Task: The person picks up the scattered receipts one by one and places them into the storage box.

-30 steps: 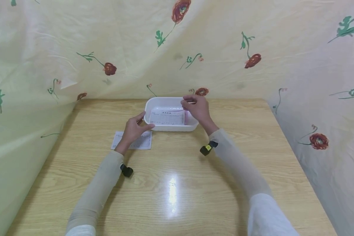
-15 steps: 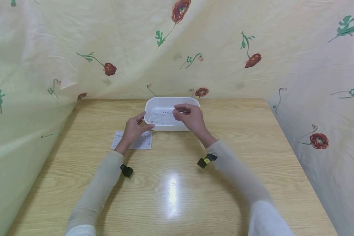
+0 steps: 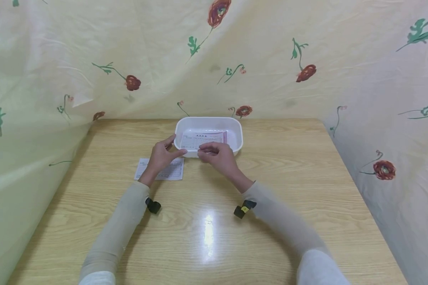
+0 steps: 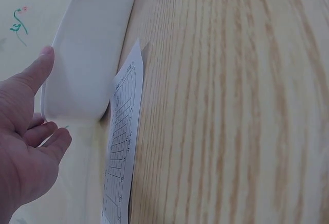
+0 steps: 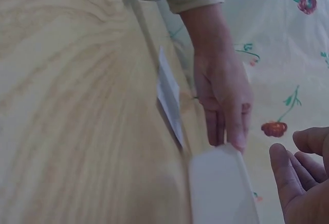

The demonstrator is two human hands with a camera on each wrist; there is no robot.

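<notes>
A white plastic tub (image 3: 235, 136) stands at the far middle of the table, with a printed paper form (image 3: 203, 140) lying in it that has a pinkish edge on its right side. My left hand (image 3: 159, 158) holds the tub's near left corner, thumb at the front rim and fingers at the left end. The left wrist view shows the thumb right at the tub's (image 4: 90, 44) rim. My right hand (image 3: 219, 157) is over the front rim, partly covering it. In the right wrist view this hand (image 5: 303, 180) has its thumb and fingers apart, with nothing between them.
Another printed paper form (image 3: 176, 171) lies flat on the wooden table (image 3: 185, 237), partly under the left hand in the head view. A flower-patterned cloth (image 3: 157, 47) hangs behind the table and along both sides.
From the right part of the tub, my right hand has moved left and nearer, across the form to the front rim. The left hand and the tub stay in place.
</notes>
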